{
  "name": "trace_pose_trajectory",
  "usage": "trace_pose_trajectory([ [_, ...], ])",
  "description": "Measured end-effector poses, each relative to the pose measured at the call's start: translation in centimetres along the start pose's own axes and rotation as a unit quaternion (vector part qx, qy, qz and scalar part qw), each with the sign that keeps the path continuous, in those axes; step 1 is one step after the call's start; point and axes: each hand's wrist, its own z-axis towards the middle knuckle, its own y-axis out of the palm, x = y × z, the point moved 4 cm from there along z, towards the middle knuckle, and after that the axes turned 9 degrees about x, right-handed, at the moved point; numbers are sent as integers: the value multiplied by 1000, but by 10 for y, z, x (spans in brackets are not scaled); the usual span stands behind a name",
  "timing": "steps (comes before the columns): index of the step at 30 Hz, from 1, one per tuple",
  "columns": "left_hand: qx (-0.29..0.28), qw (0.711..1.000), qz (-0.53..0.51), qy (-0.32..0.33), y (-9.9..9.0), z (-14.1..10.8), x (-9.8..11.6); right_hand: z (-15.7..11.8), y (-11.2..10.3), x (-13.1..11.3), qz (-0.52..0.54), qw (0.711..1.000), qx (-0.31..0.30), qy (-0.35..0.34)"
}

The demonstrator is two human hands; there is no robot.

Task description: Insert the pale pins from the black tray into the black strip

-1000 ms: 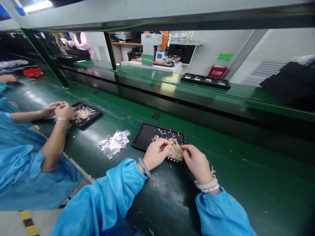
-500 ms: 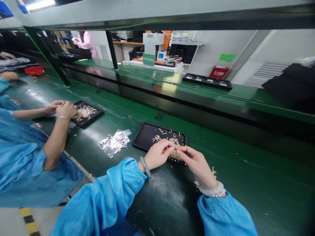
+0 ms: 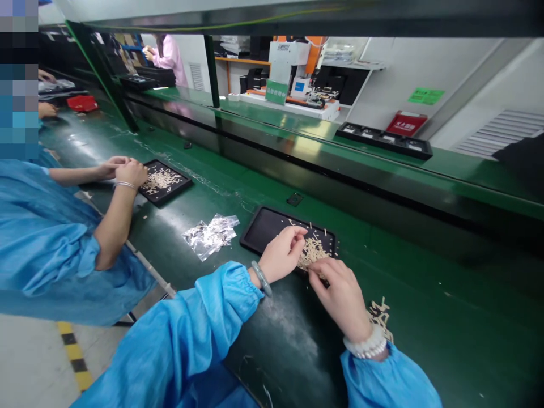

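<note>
A black tray lies on the green table, with a heap of small beige pieces in its right part. Over the tray's middle is my left hand, its fingers curled with the tips close together; whatever may be between them is too small to make out. My right hand reaches to the heap's near edge, thumb and fingers bent down at the pieces, their tips partly hidden. More beige pieces lie on the table beside my right wrist.
Clear plastic bags lie left of my tray. A co-worker's hands are at another black tray farther left. A small black part sits behind my tray, before the raised shelf.
My hands have moved apart from their meeting point over the heap; the right one has lowered to the pieces. The whole view has shifted, showing more of the loose pieces by my right wrist.
</note>
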Motion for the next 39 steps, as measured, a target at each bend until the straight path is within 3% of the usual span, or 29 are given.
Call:
trace_pose_trajectory([
  [3,19,1000,-8,-17,-3,3,-3,-3,8,-7,-81,995,-30,-52],
  [10,16,1000,-9,-14,-3,2,-1,-6,14,-12,-143,983,-38,-108],
  [39,14,1000,6,0,-1,1,-2,-8,19,-24,-175,973,-41,-142],
])
